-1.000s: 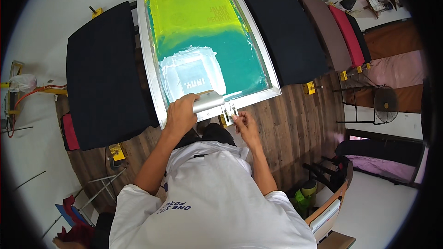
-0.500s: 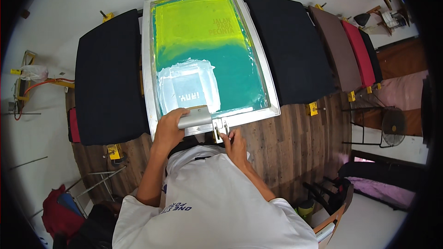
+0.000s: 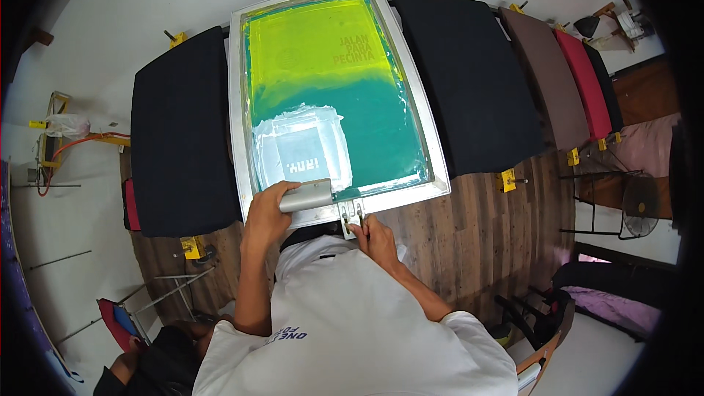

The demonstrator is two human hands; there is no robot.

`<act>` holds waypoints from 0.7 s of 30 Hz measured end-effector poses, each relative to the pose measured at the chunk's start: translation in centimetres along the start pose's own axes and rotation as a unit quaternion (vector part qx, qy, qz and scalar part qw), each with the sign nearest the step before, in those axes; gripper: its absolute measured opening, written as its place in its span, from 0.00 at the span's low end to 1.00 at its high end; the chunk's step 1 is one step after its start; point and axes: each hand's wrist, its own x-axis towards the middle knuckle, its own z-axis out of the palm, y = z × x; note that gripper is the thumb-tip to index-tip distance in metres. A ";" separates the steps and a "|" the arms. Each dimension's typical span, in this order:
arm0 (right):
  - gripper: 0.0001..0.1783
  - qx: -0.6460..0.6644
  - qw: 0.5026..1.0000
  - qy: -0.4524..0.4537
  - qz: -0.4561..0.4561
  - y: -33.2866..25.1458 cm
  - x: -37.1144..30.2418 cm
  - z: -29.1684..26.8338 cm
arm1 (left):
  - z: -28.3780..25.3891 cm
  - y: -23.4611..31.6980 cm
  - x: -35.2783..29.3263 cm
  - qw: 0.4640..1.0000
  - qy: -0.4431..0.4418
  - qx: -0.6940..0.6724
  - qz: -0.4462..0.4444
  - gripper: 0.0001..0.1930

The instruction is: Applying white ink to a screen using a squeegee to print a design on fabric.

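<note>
A screen-printing screen [image 3: 444, 136] with an aluminium frame lies before me. Its mesh is green, with yellow over the far part and a pale patch of ink at the near left. My left hand [image 3: 268, 213] grips the left end of a grey metal squeegee [image 3: 308, 196], which rests over the near edge of the frame. At the middle of that edge sits a slotted metal bracket [image 3: 350, 213] with bolts. The fingers of my right hand [image 3: 378, 240] are closed at the bracket's right lower side, their tips partly hidden.
Dark fabric-covered boards flank the screen, one on the left [image 3: 180, 132] and one on the right [image 3: 469, 81]. Beyond the right one are a brown board [image 3: 546, 77] and a red board [image 3: 584, 81]. A fan [image 3: 640, 205] stands far right. Another person's dark sleeve [image 3: 158, 359] shows at lower left.
The whole view has shifted slightly, so the screen and boards sit a little lower and further right. Both hands keep their places on the squeegee and at the bracket.
</note>
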 end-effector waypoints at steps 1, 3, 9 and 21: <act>0.16 -0.002 1.000 0.002 0.000 -0.3 0.1 -0.2 | -0.1 0.0 0.1 1.000 -0.009 0.007 0.010 0.28; 0.16 -0.002 1.000 -0.012 0.012 -0.8 0.1 -0.5 | -0.4 -0.1 0.2 1.000 -0.018 0.011 0.022 0.27; 0.23 -0.010 1.000 0.006 0.023 -1.5 0.3 -0.7 | -0.2 -1.1 0.1 0.997 -0.010 0.021 0.069 0.26; 0.24 -0.026 0.997 0.011 0.077 -1.8 -0.5 -0.8 | 1.3 -2.4 -1.3 0.996 -0.006 0.034 0.080 0.28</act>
